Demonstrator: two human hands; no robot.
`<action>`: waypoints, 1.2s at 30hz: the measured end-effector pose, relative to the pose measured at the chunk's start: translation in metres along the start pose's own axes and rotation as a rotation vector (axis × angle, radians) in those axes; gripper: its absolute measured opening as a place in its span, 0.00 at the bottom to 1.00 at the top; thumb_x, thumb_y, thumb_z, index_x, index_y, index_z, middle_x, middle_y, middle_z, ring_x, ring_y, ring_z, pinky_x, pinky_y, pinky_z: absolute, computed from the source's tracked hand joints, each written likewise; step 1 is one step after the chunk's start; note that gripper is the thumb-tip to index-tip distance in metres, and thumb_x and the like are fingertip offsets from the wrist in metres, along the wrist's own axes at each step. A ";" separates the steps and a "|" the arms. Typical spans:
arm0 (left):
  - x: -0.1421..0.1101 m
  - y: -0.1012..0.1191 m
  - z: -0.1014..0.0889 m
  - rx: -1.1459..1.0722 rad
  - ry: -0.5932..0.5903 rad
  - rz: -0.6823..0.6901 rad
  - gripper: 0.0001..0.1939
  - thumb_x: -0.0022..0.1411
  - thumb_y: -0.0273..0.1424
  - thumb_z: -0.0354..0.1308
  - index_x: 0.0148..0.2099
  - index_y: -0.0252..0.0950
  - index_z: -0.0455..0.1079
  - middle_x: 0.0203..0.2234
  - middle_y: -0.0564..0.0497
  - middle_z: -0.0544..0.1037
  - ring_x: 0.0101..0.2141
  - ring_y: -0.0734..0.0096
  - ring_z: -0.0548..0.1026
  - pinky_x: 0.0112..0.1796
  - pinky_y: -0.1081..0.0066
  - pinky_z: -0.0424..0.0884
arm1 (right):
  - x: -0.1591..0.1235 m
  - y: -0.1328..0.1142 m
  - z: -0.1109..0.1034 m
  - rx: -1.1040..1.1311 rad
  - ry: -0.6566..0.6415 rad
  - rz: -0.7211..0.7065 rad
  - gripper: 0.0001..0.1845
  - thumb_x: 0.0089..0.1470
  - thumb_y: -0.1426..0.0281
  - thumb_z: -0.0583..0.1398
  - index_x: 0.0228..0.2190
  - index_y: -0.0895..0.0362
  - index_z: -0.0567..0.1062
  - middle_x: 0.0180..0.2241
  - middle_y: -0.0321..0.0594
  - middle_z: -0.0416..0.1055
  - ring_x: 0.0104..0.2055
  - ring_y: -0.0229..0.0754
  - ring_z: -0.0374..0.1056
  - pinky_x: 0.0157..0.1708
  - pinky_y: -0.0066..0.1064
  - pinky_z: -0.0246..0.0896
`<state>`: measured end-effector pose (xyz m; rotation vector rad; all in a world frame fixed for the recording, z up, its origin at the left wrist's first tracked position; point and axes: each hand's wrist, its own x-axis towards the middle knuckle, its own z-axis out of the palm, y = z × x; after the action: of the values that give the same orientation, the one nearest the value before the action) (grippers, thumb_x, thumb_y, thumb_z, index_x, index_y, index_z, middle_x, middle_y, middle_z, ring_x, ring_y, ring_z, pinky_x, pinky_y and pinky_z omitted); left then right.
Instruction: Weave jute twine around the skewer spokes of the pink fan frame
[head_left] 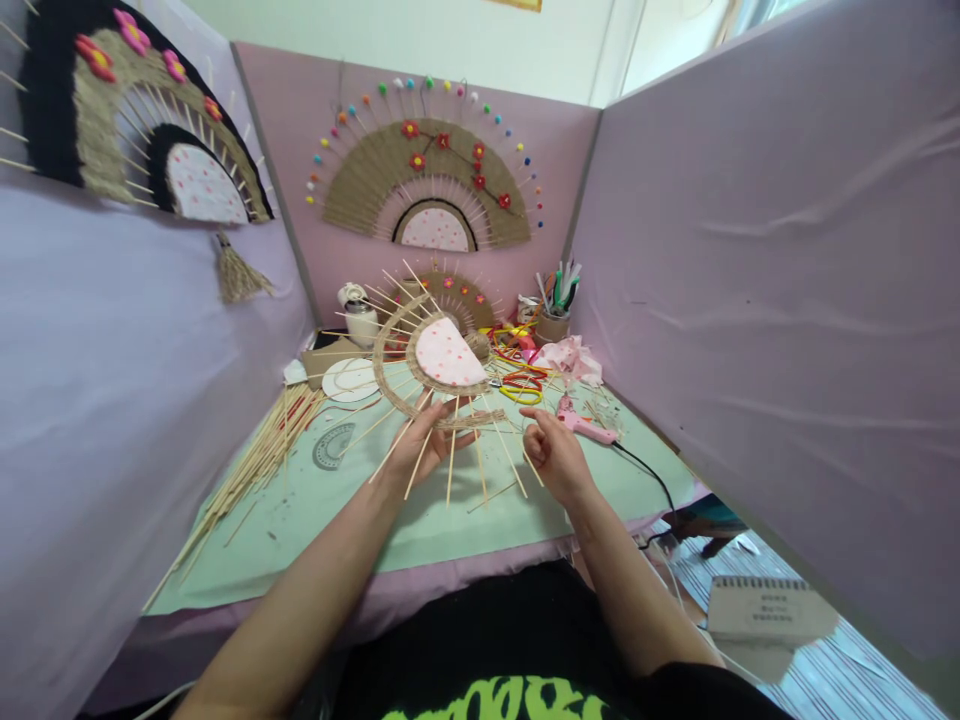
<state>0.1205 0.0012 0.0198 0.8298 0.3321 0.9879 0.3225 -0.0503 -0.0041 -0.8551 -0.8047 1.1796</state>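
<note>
My left hand (426, 445) grips a half-made fan (390, 375) from below, its thin wooden sticks spreading out like rays. At the fan's centre is a white half-disc with pink dots (450, 352), edged in brown twine. A woven band of jute twine (386, 380) winds through the sticks farther out and ends near my right hand. My right hand (555, 455) is beside the fan's lower right sticks, index finger stretched toward the band and the other fingers curled. A thin strand of twine seems to run into those fingers, though it is hard to make out.
Loose sticks (255, 465) lie at the left beside a protractor (332, 446) and a white disc (349, 380). A pink glue gun (589, 425) with a black cord, scissors (521, 390) and a tool pot (553, 325) are at right. Finished fans (360, 190) hang on the partitions.
</note>
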 end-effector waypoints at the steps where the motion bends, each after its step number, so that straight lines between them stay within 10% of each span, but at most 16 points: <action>1: 0.000 0.001 0.000 -0.003 0.002 0.002 0.30 0.65 0.30 0.54 0.66 0.51 0.50 0.54 0.44 0.72 0.48 0.56 0.75 0.45 0.57 0.75 | 0.000 0.000 -0.001 -0.002 0.000 -0.002 0.17 0.48 0.57 0.63 0.36 0.55 0.74 0.15 0.25 0.54 0.16 0.29 0.43 0.16 0.23 0.38; 10: 0.001 0.006 0.000 -0.031 0.068 0.061 0.28 0.65 0.28 0.53 0.64 0.48 0.53 0.50 0.45 0.75 0.47 0.60 0.76 0.47 0.56 0.73 | -0.007 -0.010 -0.012 -0.260 -0.047 -0.040 0.19 0.51 0.54 0.61 0.38 0.55 0.73 0.16 0.29 0.62 0.18 0.32 0.53 0.19 0.25 0.47; 21: 0.007 0.007 -0.004 -0.091 0.258 0.289 0.27 0.62 0.26 0.57 0.61 0.48 0.57 0.46 0.48 0.77 0.44 0.65 0.78 0.47 0.59 0.73 | -0.025 -0.032 -0.014 -0.818 -0.449 0.010 0.13 0.53 0.61 0.61 0.30 0.58 0.77 0.24 0.37 0.71 0.27 0.36 0.63 0.28 0.28 0.57; 36: 0.006 0.010 -0.006 -0.099 0.200 0.189 0.23 0.65 0.27 0.52 0.61 0.44 0.58 0.48 0.45 0.76 0.46 0.62 0.77 0.46 0.58 0.74 | -0.008 -0.010 -0.019 -0.420 -0.004 -0.010 0.17 0.45 0.57 0.65 0.27 0.60 0.76 0.16 0.31 0.60 0.19 0.31 0.52 0.19 0.25 0.43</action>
<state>0.1136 0.0117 0.0241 0.6824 0.3771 1.2582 0.3421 -0.0624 -0.0051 -1.1891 -1.0796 1.0177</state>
